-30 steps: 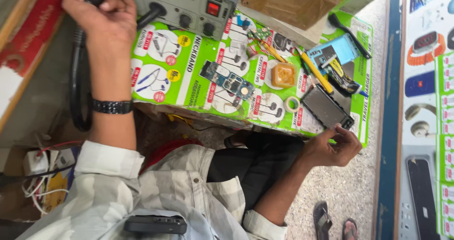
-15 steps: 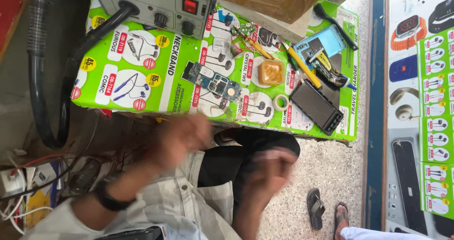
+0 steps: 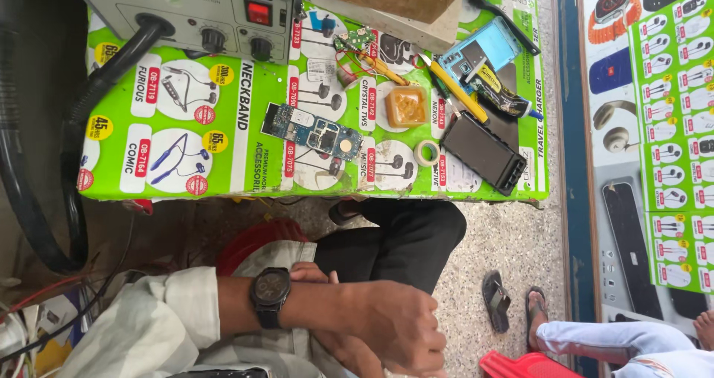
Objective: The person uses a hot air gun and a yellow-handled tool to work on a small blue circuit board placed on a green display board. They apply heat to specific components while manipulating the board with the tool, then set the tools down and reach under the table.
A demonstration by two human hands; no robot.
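The left hand [image 3: 398,330] lies low in the view over the lap, wrist crossed by a dark watch [image 3: 269,298], its fingers curled loosely downward and closed on nothing that shows. The right hand [image 3: 338,348] sits mostly hidden beneath it, touching it; whether its fingers are open or hold anything cannot be told. Both hands are well apart from the counter [image 3: 186,177] (covered in green printed sheeting). On it lies a blue circuit board [image 3: 312,132], with an amber block [image 3: 406,106] and a small tape roll [image 3: 427,152] near it, and a black phone [image 3: 483,152] just beyond. A grey rework station [image 3: 201,10] stands at the counter's far edge, its black hose [image 3: 44,192] looping down.
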